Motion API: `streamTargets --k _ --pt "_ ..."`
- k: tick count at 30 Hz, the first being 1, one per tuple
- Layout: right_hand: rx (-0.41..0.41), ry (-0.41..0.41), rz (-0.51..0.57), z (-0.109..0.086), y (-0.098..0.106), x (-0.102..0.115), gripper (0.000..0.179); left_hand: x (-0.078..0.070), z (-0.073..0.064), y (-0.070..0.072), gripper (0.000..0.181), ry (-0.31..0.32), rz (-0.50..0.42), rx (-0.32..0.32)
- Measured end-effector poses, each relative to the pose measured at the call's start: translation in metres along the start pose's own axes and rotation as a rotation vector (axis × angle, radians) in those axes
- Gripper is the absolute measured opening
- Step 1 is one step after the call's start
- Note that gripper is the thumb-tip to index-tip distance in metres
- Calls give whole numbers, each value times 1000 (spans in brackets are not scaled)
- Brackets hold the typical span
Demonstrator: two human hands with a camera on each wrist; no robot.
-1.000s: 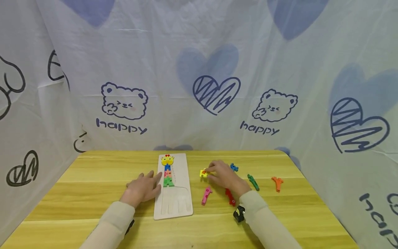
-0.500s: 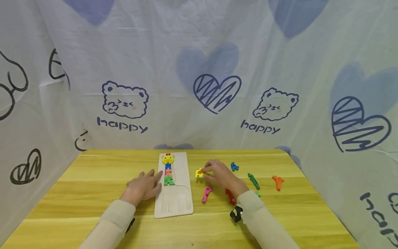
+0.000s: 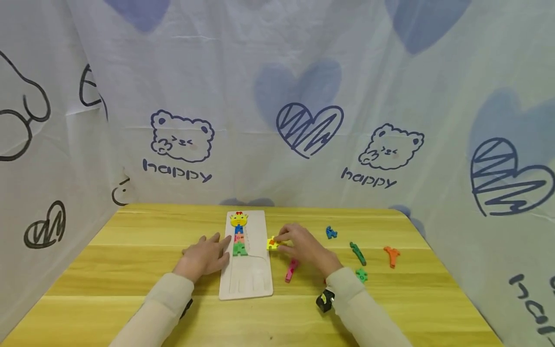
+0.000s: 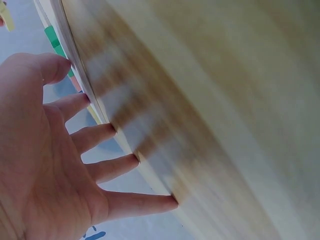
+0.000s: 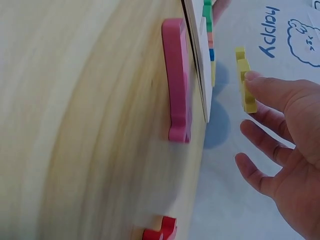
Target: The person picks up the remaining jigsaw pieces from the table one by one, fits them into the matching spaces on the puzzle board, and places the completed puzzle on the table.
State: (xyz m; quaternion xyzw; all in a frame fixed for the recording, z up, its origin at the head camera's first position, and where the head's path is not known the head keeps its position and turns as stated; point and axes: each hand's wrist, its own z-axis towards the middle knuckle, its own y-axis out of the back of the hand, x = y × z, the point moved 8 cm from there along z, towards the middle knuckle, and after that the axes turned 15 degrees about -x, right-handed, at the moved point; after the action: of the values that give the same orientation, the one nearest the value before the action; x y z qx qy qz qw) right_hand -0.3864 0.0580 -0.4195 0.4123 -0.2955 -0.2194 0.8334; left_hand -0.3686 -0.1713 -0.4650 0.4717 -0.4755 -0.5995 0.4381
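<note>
My right hand (image 3: 303,246) pinches a yellow puzzle piece (image 3: 272,243) with an orange patch, between thumb and forefinger. In the right wrist view this piece (image 5: 241,65) is held up off the table, beside the pale wooden puzzle board (image 3: 258,231). My left hand (image 3: 203,258) is spread with straight fingers at the board's left edge; the left wrist view shows its fingertips (image 4: 134,159) along that edge. In the board's recess lie a yellow giraffe head (image 3: 238,220), a blue piece (image 3: 239,230), a pink piece (image 3: 239,238) and a green piece (image 3: 239,249).
Right of the board lie a pink piece (image 3: 291,271), a blue piece (image 3: 331,233), a dark green piece (image 3: 358,253), a light green piece (image 3: 362,275) and an orange piece (image 3: 392,256). A red piece (image 5: 161,231) is mostly behind the right wrist. Printed cloth (image 3: 243,159) hangs behind the table.
My right hand has moved left with the yellow puzzle piece, bringing it to the board's right edge. The light green piece has come into sight. My left hand stays by the board.
</note>
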Motion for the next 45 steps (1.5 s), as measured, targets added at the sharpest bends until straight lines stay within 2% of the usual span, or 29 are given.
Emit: streamTargets --k 9,18,32,45 --pt "14 11 10 2 -6 12 28 -1 -1 0 59 3 -2 4" --pt "31 -22 14 5 -10 16 28 1 -1 1 59 17 0 4" --pt "37 13 -10 9 -17 25 28 1 -4 3 59 24 -6 -1" --pt "68 13 -25 14 -26 35 28 -2 -1 2 59 15 -7 -6"
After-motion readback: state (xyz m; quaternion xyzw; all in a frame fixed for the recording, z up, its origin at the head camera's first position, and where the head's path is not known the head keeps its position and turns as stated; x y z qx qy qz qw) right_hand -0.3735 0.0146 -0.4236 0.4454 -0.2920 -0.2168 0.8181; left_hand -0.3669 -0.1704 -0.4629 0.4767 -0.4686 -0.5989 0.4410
